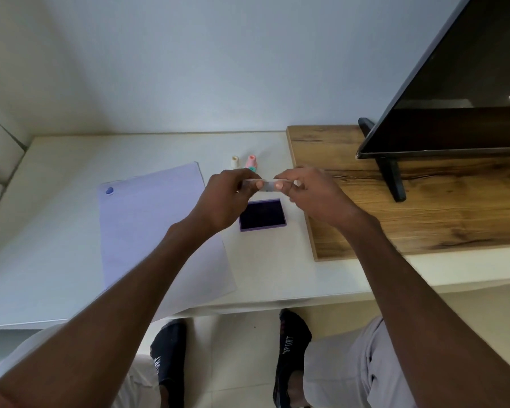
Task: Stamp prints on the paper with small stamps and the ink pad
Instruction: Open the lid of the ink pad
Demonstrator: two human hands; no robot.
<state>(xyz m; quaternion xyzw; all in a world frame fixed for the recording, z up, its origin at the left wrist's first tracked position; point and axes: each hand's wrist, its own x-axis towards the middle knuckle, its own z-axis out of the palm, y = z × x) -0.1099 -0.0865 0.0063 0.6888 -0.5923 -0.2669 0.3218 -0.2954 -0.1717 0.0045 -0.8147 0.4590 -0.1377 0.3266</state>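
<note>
The open ink pad (pixel 262 214), dark ink in a purple frame, lies on the white table (pixel 56 231) just below my hands. My left hand (pixel 228 198) and my right hand (pixel 312 195) hold a flat pale lid (pixel 266 184) between them above the pad, each pinching one end. The white paper (pixel 147 225) lies to the left with a blue stamp (pixel 109 190) near its far left corner. A cream stamp (pixel 235 161) and a pink stamp (pixel 251 162) stand behind my hands. A teal object beside the pink stamp is mostly hidden by my left hand.
A wooden board (pixel 424 219) covers the table's right side and carries a black screen (pixel 460 83) on a stand (pixel 392 178). The wall runs behind the table. My shoes and knees show below the table's front edge.
</note>
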